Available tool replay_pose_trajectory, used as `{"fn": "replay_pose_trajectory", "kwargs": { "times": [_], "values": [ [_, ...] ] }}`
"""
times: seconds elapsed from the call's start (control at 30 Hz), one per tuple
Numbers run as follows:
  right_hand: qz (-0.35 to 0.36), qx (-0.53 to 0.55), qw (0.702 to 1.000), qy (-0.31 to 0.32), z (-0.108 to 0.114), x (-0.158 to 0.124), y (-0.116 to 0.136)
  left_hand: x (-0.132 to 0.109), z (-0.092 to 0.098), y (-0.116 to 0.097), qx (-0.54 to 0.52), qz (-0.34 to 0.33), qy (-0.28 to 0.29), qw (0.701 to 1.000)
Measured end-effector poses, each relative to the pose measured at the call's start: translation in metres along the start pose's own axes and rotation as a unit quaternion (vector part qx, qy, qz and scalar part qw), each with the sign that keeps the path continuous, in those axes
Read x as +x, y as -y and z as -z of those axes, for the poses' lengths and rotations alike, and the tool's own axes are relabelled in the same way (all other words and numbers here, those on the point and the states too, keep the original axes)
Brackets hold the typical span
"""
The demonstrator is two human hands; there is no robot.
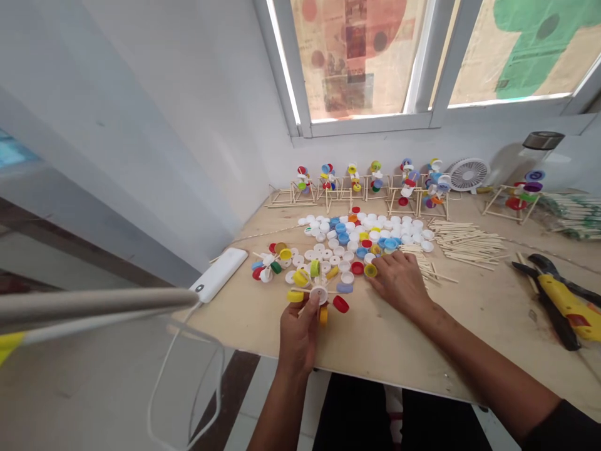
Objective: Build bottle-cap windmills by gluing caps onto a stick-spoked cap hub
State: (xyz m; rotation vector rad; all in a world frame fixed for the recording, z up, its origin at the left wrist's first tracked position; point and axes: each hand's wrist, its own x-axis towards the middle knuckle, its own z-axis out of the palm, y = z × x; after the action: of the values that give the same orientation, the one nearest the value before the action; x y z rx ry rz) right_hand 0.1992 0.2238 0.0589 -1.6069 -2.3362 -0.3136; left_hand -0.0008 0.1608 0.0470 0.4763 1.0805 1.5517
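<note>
My left hand [298, 335] grips a wheel of bottle caps on thin wooden sticks [319, 295] at the table's front edge, with its white hub facing up. Yellow and red caps stick out around the hub. My right hand [399, 282] lies flat with its fingers spread, the fingertips at a yellow cap [370, 270] on the edge of a spread of loose white, blue and coloured bottle caps [366, 235]. A smaller cap-and-stick wheel [268, 266] lies just left of my left hand.
Several cap-and-stick models on wooden stands [370, 185] line the wall. Loose wooden sticks [464, 244] lie to the right, beyond them a yellow-and-black hand tool [558, 307]. A white power bank [218, 274] sits at the left edge, and a grey pole [94, 304] crosses the foreground.
</note>
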Motion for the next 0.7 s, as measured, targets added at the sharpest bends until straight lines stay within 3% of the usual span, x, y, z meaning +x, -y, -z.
{"fn": "replay_pose_trajectory", "kwargs": {
  "times": [0.3, 0.7],
  "values": [
    [0.028, -0.02, 0.999, -0.015, -0.013, 0.005, 0.004, 0.002, 0.0, 0.007, -0.009, -0.009, -0.003, 1.0],
    [0.005, 0.015, 0.999, -0.032, -0.011, -0.001, -0.004, 0.004, -0.003, 0.015, -0.012, -0.03, -0.006, 0.999]
  ]
}}
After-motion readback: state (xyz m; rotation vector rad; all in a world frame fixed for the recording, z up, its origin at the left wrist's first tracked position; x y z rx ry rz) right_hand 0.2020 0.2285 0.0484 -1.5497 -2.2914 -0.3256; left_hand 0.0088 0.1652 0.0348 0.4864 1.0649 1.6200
